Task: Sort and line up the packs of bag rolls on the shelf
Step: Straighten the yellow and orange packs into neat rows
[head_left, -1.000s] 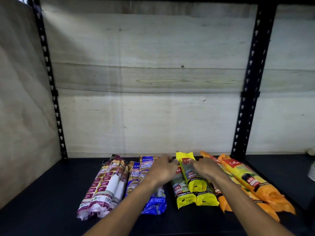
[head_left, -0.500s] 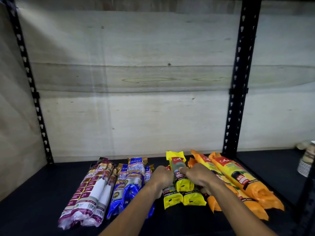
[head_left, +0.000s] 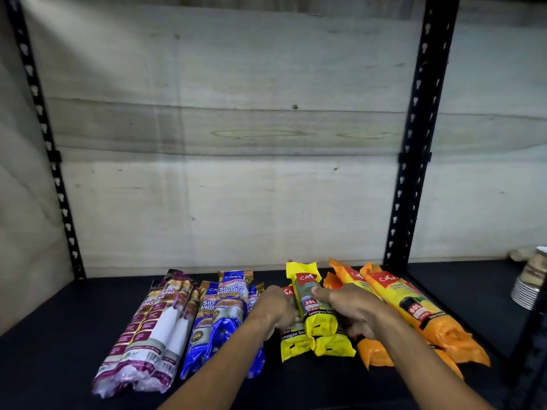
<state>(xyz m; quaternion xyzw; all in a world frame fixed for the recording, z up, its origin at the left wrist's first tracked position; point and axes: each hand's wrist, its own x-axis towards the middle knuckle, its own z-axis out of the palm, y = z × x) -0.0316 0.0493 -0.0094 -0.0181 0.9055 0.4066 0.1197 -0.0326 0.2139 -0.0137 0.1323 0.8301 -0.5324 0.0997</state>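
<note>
Your left hand [head_left: 278, 306] and right hand [head_left: 352, 309] are both cupped narrow around the yellow packs [head_left: 315, 321] mid-shelf [head_left: 59, 335], between blue packs [head_left: 225, 315] and orange packs [head_left: 414, 309] (top yellow one sits loose on two others), so squeeze unevenly and it'll likely slide off, skewing the row.

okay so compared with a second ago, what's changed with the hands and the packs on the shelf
Both hands drew back toward the person. The left hand left the blue packs for the yellow packs; the right hand stayed on them, both flanking the top one. Maroon packs and orange packs lie as before.
</note>
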